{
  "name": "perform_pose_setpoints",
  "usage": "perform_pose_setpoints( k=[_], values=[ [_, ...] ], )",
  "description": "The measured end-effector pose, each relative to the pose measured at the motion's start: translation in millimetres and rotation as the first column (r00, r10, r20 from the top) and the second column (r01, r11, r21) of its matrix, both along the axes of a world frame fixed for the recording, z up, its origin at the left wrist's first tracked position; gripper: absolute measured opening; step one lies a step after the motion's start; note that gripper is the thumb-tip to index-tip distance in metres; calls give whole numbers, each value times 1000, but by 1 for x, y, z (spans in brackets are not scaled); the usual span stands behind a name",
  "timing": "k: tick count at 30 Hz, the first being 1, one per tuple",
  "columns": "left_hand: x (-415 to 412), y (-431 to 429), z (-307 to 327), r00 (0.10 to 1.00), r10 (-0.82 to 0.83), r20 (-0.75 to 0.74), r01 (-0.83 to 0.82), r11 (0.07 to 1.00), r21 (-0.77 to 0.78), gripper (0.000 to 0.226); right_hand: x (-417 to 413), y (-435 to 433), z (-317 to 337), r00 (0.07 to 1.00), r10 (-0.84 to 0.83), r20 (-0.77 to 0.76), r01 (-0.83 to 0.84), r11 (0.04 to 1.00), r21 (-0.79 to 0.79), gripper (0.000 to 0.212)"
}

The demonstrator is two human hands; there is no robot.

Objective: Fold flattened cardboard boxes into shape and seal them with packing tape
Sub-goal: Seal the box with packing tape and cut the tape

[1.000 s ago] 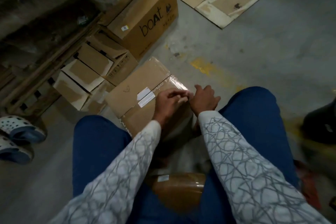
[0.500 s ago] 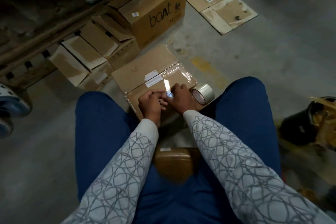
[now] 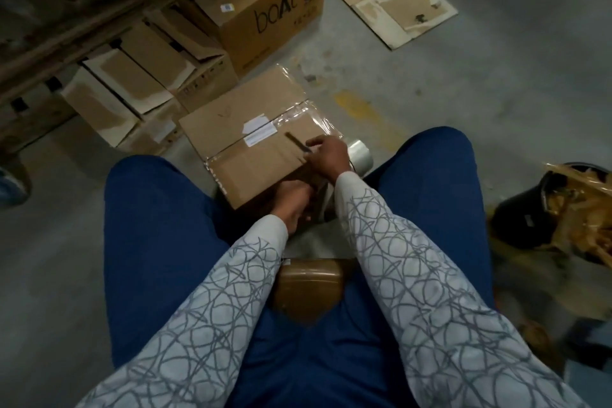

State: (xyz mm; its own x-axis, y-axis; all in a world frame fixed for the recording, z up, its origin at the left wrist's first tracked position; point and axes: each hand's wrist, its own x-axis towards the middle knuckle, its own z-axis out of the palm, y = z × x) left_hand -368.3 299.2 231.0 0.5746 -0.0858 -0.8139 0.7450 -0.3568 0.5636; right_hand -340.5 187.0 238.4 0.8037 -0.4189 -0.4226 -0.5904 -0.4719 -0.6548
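bottom of frame: two patterned sleeves over blue trousers; a brown seat sits between the legs.
left hand, centre: fingers curled at the near edge of the box; cannot tell if it grips anything.
box: closed, on the floor between the knees, centre of frame. clear tape runs along its top seam; white labels sit on the seam.
right hand, over the box's right corner: pinches a thin dark tool that lies across the top.
tape roll: just right of that hand, beside the box.
right edge: black bin with brown scraps.
left of centre: open boxes in a row.
top centre: "boat" box.
upper right: flat cardboard on the floor.
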Motion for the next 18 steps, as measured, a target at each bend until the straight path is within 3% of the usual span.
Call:
perform_pose_setpoints(
  k=[2,4,5,7,10,12,14,18],
  values=[
    [1,-21,-6,993,-92,76,94,995,-24,21,-1,-22,18,999,-20,37,22,997,-68,32],
    [2,-42,-6,995,-69,70,75,993,-90,59,-10,-50,31,994,-63,85,75,987,-142,28],
    [4,-53,-6,999,-16,27,21,987,-161,77,-18,-66,36,991,-77,109,95,980,-175,27],
    [7,-73,-5,993,86,-75,-105,948,-302,93,-39,-95,37,983,-109,145,138,969,-205,27],
    [10,-102,-34,926,294,-236,-366,852,-375,123,-70,-128,23,975,-183,127,202,965,-166,30],
    [12,-116,-65,858,442,-262,-511,788,-343,119,-79,-142,17,968,-232,95,243,962,-124,27],
    [6,-118,-42,831,509,-224,-555,780,-290,120,-77,-147,13,966,-244,90,252,963,-97,25],
    [1,-114,-33,846,499,-186,-533,796,-289,115,-56,-136,13,980,-168,110,174,984,-44,22]
  ],
)
